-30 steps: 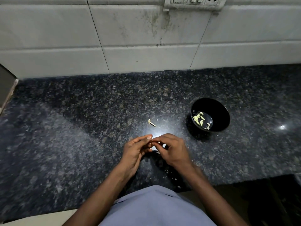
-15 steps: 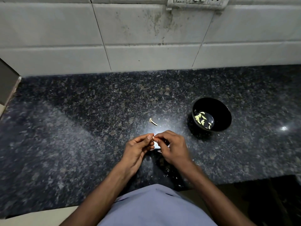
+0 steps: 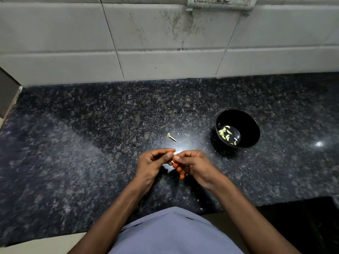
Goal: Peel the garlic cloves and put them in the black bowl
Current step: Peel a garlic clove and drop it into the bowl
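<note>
- Two hands meet fingertip to fingertip: left hand (image 3: 153, 163) and right hand (image 3: 192, 165) both pinch a barely visible garlic clove (image 3: 173, 159) — likely steadying it for peeling.
- Black bowl (image 3: 254, 129) sits near the right hand — a short drop for peeled cloves (image 3: 227, 134).

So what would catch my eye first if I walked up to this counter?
Probably the two hands meeting at the middle of the dark speckled counter, the left hand and right hand pinching a small pale garlic clove between their fingertips. Next, the black bowl to the right, with several peeled cloves in it. A garlic stem lies just beyond the hands.
</note>
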